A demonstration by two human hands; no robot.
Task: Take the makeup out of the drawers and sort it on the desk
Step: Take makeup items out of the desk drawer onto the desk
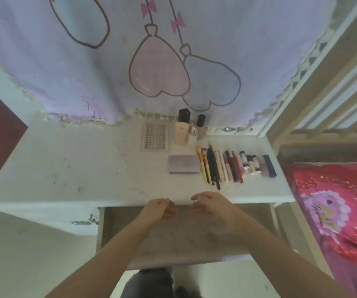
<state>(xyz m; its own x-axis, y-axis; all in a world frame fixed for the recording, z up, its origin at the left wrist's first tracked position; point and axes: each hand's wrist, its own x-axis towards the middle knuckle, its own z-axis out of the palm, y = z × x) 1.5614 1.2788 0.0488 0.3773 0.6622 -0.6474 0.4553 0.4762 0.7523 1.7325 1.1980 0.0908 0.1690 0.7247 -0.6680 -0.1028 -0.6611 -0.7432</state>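
**deskwatcher:** Scuffed white desk [65, 160], chalky and stained, with the drawer [186, 244] under it pulled right out toward the camera. The drawer's brownish floor looks bare and dusty. Both hands hover over its far end, just under the desk edge. The left hand [158, 209] and right hand [211, 204] have loosely curled fingers, half open, gripping nothing, and aren't touching each other.

**lurker_22:** Where's the makeup then?

**deskwatcher:** All on the right half of the desktop. Closest in is a tidy side-by-side row of pencils, brushes and slim tubes [233, 165], with a flat rectangular mauve palette [184, 164] just left of it. Behind that sits a clear ridged tray of dotted bits [155, 137], then two upright bottles with black caps [187, 129], one tall and peachy, against the back.

**lurker_22:** And the backdrop?

**deskwatcher:** Lilac cloth with heart balloons [162, 69] and a lacy hem. Red floral bedding [334, 205] crowds the right side, with wooden rails [334, 87] above it.
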